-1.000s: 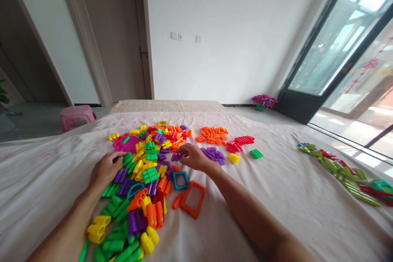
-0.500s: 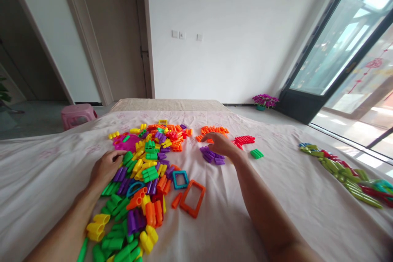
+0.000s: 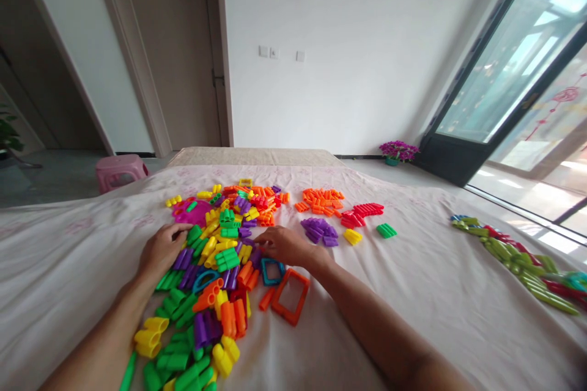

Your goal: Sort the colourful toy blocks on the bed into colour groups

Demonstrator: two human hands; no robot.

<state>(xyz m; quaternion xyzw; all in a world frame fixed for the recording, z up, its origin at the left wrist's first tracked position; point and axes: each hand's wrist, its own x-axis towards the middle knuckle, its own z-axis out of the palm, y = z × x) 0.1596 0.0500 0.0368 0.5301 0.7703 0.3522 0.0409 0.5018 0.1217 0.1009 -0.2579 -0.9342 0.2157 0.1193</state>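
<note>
A mixed pile of plastic building blocks, green, yellow, purple, orange and red, lies on the cloth. My left hand (image 3: 161,250) rests at the pile's left side, fingers loosely apart beside a green block (image 3: 193,234). My right hand (image 3: 287,245) reaches into the pile's right side, fingertips closed at a purple block (image 3: 255,255) that they partly hide. To the right lie sorted groups: orange blocks (image 3: 322,200), purple blocks (image 3: 319,231) and red blocks (image 3: 362,214). A yellow block (image 3: 353,236) and a green block (image 3: 386,230) lie apart from them.
A blue square frame (image 3: 272,272) and an orange frame (image 3: 290,297) lie below my right hand. A magenta piece (image 3: 195,214) sits by the pile's far left. Light green and red pieces (image 3: 509,256) line the right side. A pink stool (image 3: 120,172) stands beyond the cloth.
My right hand has moved left from above the sorted purple blocks to the mixed pile. A yellow block now shows beside the purple group. My left hand has stayed in place.
</note>
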